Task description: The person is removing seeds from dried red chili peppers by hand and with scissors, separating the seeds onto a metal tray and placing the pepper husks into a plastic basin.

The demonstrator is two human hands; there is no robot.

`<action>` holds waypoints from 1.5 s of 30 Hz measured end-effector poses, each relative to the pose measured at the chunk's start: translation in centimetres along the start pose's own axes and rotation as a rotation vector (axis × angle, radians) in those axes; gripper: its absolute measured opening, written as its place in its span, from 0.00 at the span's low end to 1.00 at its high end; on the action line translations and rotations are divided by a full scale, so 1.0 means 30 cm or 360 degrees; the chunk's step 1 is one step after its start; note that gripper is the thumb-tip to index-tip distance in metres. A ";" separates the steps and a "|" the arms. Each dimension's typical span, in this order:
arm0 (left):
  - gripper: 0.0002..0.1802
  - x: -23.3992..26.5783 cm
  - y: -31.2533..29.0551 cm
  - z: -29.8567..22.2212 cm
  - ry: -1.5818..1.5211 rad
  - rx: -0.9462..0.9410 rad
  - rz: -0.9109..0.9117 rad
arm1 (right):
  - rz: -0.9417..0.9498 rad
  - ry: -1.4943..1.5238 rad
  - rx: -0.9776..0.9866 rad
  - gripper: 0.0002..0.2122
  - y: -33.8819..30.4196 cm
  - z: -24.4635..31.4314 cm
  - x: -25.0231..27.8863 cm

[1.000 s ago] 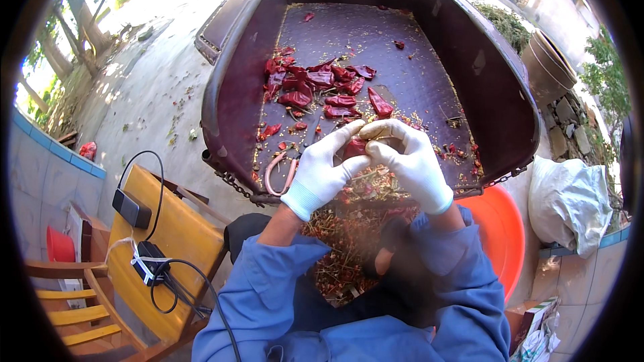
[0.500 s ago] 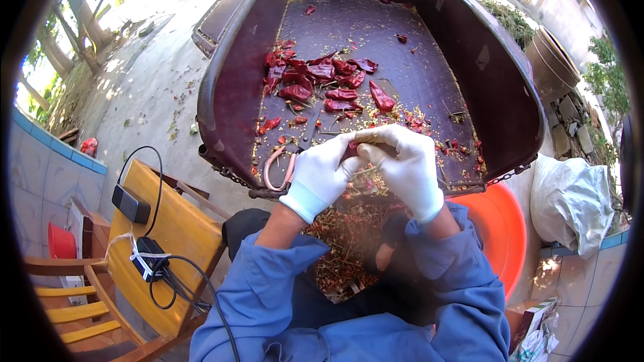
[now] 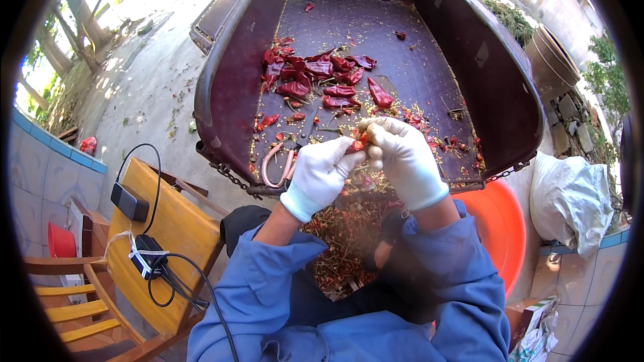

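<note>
Both my hands wear white gloves and meet above the near edge of a dark maroon cart bed [image 3: 500,67]. My left hand [image 3: 320,173] pinches a dried red chili pepper [image 3: 357,145], whose open end shows. The fingers of my right hand [image 3: 404,161] are closed at a small orange-red bit of the pepper, right beside that end. Beyond my hands lies a loose pile of dried red chili peppers [image 3: 315,70] among scattered yellow seeds. Next to my left hand rest scissors with pink handles [image 3: 268,166], their blades pointing away from me.
Stems and red scraps [image 3: 342,248] heap below the cart edge, between my legs. An orange basin [image 3: 500,228] stands at the right, near a white sack [image 3: 570,198]. On the left, a wooden chair [image 3: 157,201] carries black adapters and cables.
My hands have come slightly apart at the fingertips. The pepper's red open end now shows between them, where before it was mostly hidden by the gloves.
</note>
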State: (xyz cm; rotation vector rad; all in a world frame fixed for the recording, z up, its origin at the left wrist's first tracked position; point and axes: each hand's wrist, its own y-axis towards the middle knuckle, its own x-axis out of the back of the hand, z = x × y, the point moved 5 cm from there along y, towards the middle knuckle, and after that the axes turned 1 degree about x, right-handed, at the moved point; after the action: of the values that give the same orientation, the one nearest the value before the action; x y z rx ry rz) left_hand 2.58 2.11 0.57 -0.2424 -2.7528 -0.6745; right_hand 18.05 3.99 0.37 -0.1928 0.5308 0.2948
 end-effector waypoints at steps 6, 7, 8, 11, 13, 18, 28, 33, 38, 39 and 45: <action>0.16 0.029 -0.025 0.034 -0.1234 0.0569 -0.0133 | -0.0714 -0.0471 0.0584 0.09 0.087 0.178 0.183; 0.15 0.042 -0.015 0.055 -0.1406 0.0550 -0.0156 | -0.0667 -0.0853 0.0630 0.09 0.098 0.207 0.187; 0.15 0.046 -0.003 0.063 -0.1589 0.0546 -0.0129 | -0.0632 -0.1236 0.0666 0.09 0.112 0.215 0.213; 0.17 0.040 0.010 0.058 -0.1800 0.0643 -0.0248 | -0.0736 -0.2172 0.0774 0.11 0.195 0.156 0.264; 0.18 0.047 0.003 0.079 -0.1832 0.0714 -0.0318 | -0.0724 -0.2479 0.0837 0.12 0.240 0.105 0.261; 0.13 0.063 -0.010 0.130 -0.1737 0.0763 -0.0337 | -0.0663 -0.3047 0.0624 0.15 0.302 0.047 0.263; 0.17 0.101 0.017 0.042 0.0111 0.0159 -0.0452 | -0.0355 -0.1279 0.0147 0.13 0.208 0.113 0.183; 0.30 0.065 0.021 -0.005 0.0455 -0.0110 -0.0312 | -0.0007 -0.1123 0.0006 0.15 0.089 0.083 0.026; 0.28 0.042 0.015 0.014 0.0207 -0.0062 -0.0164 | 0.0158 -0.1070 -0.0010 0.15 0.048 0.078 -0.019; 0.27 0.043 0.014 0.023 0.0048 0.0075 -0.0139 | 0.0176 -0.0983 -0.0009 0.15 0.049 0.076 -0.024; 0.25 0.049 0.004 0.010 -0.0691 0.0709 0.0028 | 0.0190 -0.0976 0.0025 0.15 0.026 0.117 -0.058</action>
State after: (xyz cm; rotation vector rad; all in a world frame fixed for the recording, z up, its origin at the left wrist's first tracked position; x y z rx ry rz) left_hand 1.15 2.47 0.84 -0.3431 -3.2092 0.0191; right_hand 18.01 5.24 4.16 -0.0478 -0.0637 0.4443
